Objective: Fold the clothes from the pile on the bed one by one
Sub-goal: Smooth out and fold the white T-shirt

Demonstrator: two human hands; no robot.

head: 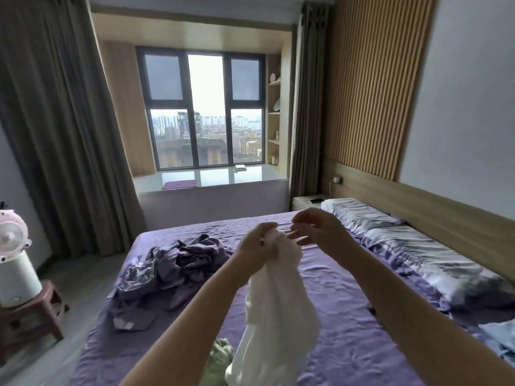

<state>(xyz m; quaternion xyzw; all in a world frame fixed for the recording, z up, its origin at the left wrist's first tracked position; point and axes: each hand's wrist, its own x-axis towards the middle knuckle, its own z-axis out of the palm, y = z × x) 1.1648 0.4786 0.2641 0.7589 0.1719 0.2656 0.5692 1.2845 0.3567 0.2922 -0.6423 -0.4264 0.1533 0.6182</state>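
Note:
A white garment (278, 307) hangs bunched above the purple bed (348, 330). My left hand (257, 246) grips its top edge, held up at chest height. My right hand (315, 227) is just to the right of that edge, fingers spread and loosely bent, and whether they touch the cloth is unclear. A green garment (220, 358) lies on the bed below the white one, partly hidden by it. A pile of crumpled purple fabric (172, 263) lies on the left side of the bed.
Two pillows (418, 252) lie along the headboard at the right. A folded light blue cloth (498, 338) sits at the right edge. A fan on a small stool (16, 280) stands left of the bed. A bedside table (309, 201) stands near the window.

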